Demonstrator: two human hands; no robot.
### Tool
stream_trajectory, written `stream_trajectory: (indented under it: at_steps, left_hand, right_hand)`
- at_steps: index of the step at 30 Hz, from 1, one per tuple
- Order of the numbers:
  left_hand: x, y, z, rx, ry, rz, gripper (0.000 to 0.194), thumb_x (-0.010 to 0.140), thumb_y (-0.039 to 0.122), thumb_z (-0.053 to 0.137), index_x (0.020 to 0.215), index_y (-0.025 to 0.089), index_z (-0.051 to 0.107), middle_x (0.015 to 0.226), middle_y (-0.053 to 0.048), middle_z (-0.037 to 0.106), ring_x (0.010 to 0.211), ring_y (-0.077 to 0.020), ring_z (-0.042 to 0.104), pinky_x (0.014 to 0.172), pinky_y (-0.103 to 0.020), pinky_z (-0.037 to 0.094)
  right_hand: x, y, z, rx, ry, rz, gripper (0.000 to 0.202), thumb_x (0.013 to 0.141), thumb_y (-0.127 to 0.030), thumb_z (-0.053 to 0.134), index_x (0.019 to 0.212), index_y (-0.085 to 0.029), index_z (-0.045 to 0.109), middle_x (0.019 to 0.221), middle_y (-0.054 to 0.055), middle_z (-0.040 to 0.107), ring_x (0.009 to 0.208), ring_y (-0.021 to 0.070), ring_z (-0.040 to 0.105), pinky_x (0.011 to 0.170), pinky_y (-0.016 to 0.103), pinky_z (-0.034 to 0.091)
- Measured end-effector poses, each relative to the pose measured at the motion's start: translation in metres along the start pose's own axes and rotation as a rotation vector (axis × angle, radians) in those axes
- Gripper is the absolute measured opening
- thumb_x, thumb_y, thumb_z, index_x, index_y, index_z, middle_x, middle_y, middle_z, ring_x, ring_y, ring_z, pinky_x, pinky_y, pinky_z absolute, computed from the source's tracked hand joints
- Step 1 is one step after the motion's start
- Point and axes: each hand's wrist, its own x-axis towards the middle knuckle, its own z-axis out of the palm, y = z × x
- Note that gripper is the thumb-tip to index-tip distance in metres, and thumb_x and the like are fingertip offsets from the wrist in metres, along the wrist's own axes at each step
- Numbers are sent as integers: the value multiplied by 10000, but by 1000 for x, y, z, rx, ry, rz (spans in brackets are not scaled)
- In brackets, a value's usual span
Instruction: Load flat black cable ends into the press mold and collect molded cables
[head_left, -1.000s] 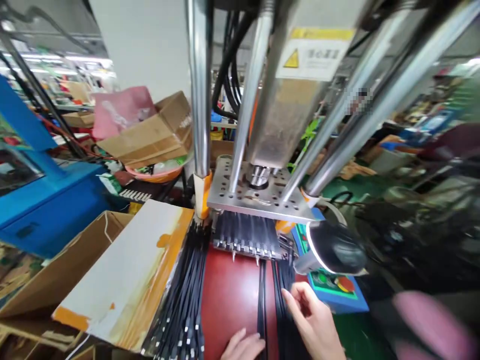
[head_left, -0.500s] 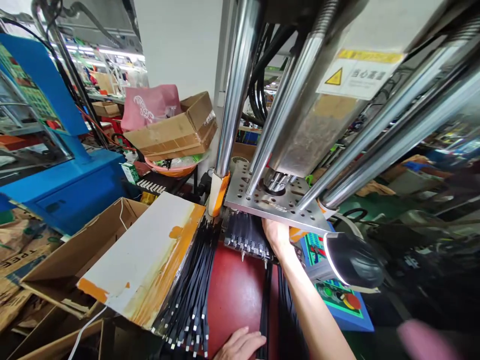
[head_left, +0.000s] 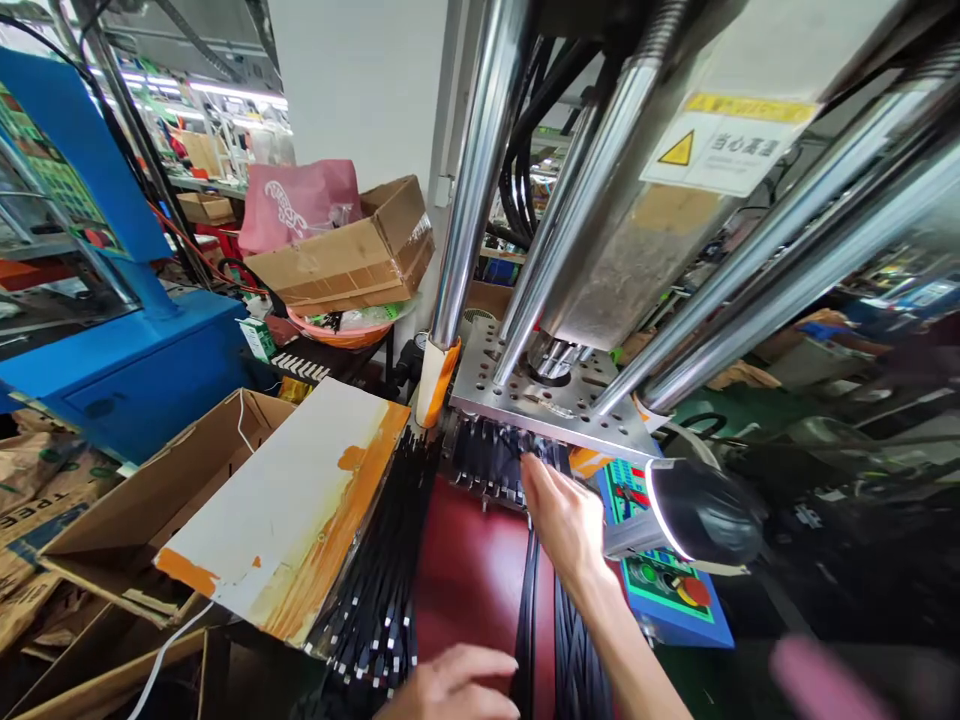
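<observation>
My right hand (head_left: 562,510) is at the front right edge of the metal mould block (head_left: 487,470) under the press plate. Its fingers are bent together, and what they may hold is hidden. Black cables (head_left: 472,445) with small metal plugs lie side by side in the mould. Below that hand, a strand of black cables (head_left: 527,600) runs down the dark red work surface (head_left: 469,575). My left hand (head_left: 457,685) hovers low at the front edge, slightly blurred, fingers apart and holding nothing. To its left hangs a thick bundle of black cables (head_left: 382,600) with light plug ends.
The drilled steel plate (head_left: 555,400) and its steel columns (head_left: 480,190) stand overhead. A white, orange-stained box (head_left: 292,510) is at left beside a cardboard box (head_left: 157,510). On the right are a control panel (head_left: 667,580) and a black lamp-like head (head_left: 701,515).
My right hand has pulled back from under the plate toward me, its fingers now showing. My left hand has lifted slightly and shifted left. The mould's cables are more exposed.
</observation>
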Motion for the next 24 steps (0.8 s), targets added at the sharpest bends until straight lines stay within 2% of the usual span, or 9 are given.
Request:
stream_trajectory:
  at_steps: [3,5,8,10,14,18,20,22,24]
  left_hand:
    - [5,24,-70,0,175,-123,472,973,440,669,1416,290,609,1523,-111,584,1417,-278,555,1192,-445,459]
    - [17,29,-106,21,343,-172,555,954,469,678,1456,258,566,1572,-132,521,1452,-306,508,1215,-500,419]
    - [38,26,-124,-42,348,-260,794,890,592,720,1530,192,475,1614,-179,450,1505,-354,417,1251,-556,329]
    - [45,22,-109,-268,99,-268,910,859,718,679,1540,155,460,1587,-213,476,1492,-370,430,1242,-559,329]
    - [36,28,-48,-931,-386,-159,1025,793,860,611,1511,140,481,1419,-234,616,1337,-361,597,1157,-528,431]
    - [24,45,1,-1165,-370,-355,759,878,764,620,1304,135,615,996,-131,737,889,-240,732,915,-433,559]
    - [20,51,12,-1106,-348,-495,643,942,741,542,1045,116,657,676,-15,627,585,-125,590,750,-337,557]
    - [16,52,17,-1064,-368,-588,615,945,753,518,850,149,583,510,98,390,445,-67,369,624,-274,515]
    - [13,51,19,-1075,-411,-629,590,931,757,540,801,182,513,501,140,266,418,-55,272,566,-255,488]
  right_hand:
    - [-35,-27,-58,-23,252,-100,179,1005,-167,608,1130,-198,733,919,65,743,718,143,647,677,264,481]
    - [-44,-42,-92,42,330,-144,266,957,-64,652,1169,-218,700,1024,78,757,815,163,682,781,303,525]
    - [-49,-54,-121,172,282,-76,373,959,-80,668,1291,-243,623,954,37,771,815,171,703,787,310,555]
    - [-57,-57,-126,249,221,16,407,979,-150,669,1362,-244,568,933,21,779,794,172,709,764,307,570]
    - [-88,-64,-117,370,103,136,407,1006,-222,643,1397,-246,531,947,10,791,812,176,732,769,306,594]
    - [-113,-74,-107,410,45,231,398,1004,-232,635,1390,-242,536,913,6,789,772,171,738,734,292,609]
    - [-118,-68,-110,380,40,250,380,995,-222,639,1368,-225,564,886,7,786,699,163,721,686,283,603]
    - [-121,-44,-119,199,212,336,250,973,-233,666,1220,-206,652,859,23,776,655,166,703,661,295,585]
    - [-133,-3,-134,-50,581,550,185,936,-294,716,1081,-189,670,875,60,762,695,194,720,664,316,565]
